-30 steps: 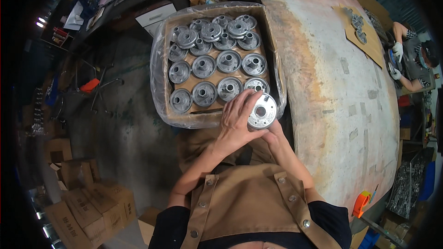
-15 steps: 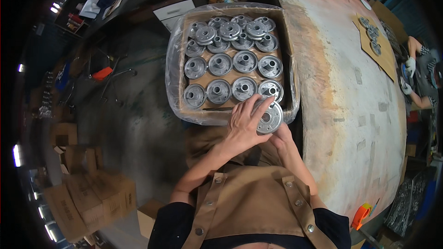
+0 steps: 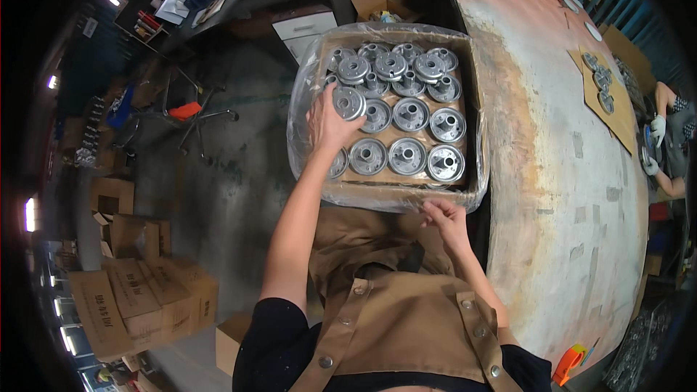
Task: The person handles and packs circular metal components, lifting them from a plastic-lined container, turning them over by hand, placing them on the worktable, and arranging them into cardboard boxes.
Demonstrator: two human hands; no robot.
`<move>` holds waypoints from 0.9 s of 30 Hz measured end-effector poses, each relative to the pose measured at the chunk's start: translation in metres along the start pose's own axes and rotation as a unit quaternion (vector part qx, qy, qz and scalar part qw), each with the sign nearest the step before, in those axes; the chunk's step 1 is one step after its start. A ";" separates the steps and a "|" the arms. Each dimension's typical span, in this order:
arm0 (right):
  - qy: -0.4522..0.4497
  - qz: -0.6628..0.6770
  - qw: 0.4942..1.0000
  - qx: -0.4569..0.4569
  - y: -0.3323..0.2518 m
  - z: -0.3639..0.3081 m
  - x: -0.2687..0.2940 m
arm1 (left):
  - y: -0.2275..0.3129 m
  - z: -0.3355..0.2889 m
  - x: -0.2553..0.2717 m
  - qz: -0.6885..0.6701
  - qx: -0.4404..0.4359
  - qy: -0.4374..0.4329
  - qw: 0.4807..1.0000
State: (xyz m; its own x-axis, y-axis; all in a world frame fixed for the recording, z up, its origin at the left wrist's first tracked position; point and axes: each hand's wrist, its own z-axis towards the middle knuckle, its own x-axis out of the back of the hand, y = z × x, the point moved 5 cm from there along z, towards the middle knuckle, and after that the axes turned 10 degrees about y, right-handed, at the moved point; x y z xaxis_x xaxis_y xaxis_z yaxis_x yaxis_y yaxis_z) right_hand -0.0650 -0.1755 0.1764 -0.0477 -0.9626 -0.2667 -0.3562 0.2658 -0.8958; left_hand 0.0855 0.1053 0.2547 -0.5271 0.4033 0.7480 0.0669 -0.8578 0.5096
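A lined cardboard box (image 3: 377, 196) holds several grey cast-metal hubs (image 3: 409, 156), round flanged discs with a hollow stem in the middle, standing in rows stem up. At the box's left side, my left hand (image 3: 327, 125) grips one metal hub (image 3: 349, 104) by its rim, flat drilled face upward, above the left end of the rows. Whether that hub rests on the part beneath cannot be seen. A few hubs (image 3: 390, 66) lie face up across the stems of the back rows. My right hand (image 3: 446, 219), fingers curled with nothing visible in them, is by the box's near right edge.
A worn, pale worktable (image 3: 559, 174) runs along the right, with a cardboard sheet (image 3: 606, 109) bearing metal parts and an orange tape dispenser (image 3: 570, 363). Across it, a gloved co-worker (image 3: 657, 131) handles something. Cartons (image 3: 141, 294) and a wheeled chair frame (image 3: 192, 112) stand left.
My hands have parted. The left hand has carried the hub from the box's near right corner to its left side; the right has let go and stayed near the front edge. The view has shifted.
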 end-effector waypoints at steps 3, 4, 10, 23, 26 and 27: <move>0.001 -0.001 1.000 -0.003 0.006 -0.006 0.001 | -0.010 0.021 -0.029 0.043 0.013 -0.005 0.999; -0.007 -0.003 1.000 -0.013 0.008 -0.008 0.001 | -0.013 0.026 -0.038 0.067 0.027 -0.016 0.997; -0.006 -0.016 1.000 -0.017 0.016 -0.018 0.009 | -0.023 0.043 -0.066 0.102 0.046 -0.035 0.993; -0.025 -0.006 0.999 -0.026 0.021 -0.014 0.002 | -0.033 0.035 -0.067 0.082 0.015 -0.110 0.990; -0.023 -0.023 0.999 -0.018 0.023 -0.014 0.004 | -0.031 0.034 -0.066 0.100 0.003 -0.122 0.988; -0.018 -0.024 0.999 -0.019 0.024 -0.014 0.005 | -0.031 0.034 -0.066 0.095 0.003 -0.121 0.988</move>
State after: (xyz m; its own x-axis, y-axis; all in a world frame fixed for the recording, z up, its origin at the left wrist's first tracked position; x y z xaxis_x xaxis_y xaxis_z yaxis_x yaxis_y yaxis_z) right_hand -0.0866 -0.1743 0.1584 0.0033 -0.9715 -0.2370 -0.3925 0.2167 -0.8939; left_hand 0.1466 0.1158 0.2043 -0.2874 0.2999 0.9097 0.1506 -0.9238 0.3521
